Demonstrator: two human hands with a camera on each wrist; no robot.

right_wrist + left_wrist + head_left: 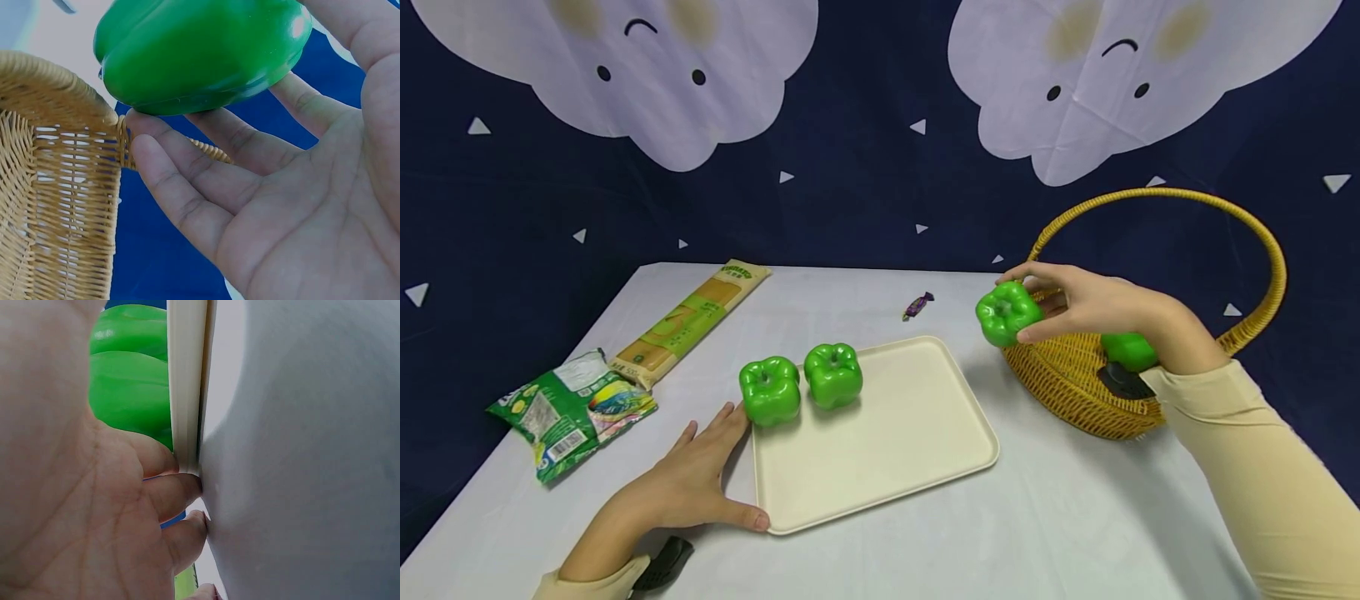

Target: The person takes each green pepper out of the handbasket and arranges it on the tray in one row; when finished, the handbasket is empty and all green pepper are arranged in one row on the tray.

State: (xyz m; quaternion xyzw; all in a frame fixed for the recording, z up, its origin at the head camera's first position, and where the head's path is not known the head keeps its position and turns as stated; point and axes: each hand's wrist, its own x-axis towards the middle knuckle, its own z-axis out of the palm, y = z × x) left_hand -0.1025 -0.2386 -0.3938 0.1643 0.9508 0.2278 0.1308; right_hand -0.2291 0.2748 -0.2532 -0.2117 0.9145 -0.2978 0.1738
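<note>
My right hand (1086, 302) grips a green bell pepper (1006, 315) between thumb and fingers, above the left rim of a wicker basket (1052, 375). In the right wrist view the held bell pepper (206, 53) rests against the fingertips. Another green pepper (1129, 352) lies inside the basket, partly hidden by the right arm. Two green bell peppers (771, 392) (833, 377) stand at the left end of a cream tray (880, 450). With fingers spread, my left hand (692, 475) touches the tray's left edge; the left wrist view shows its fingertips at the tray rim (186, 381).
A green snack bag (576, 412) and a long yellow noodle packet (688, 325) lie on the left of the white table. Behind the tray is a small purple wrapped candy (917, 306). The basket's tall handle (1157, 193) arches up at the right.
</note>
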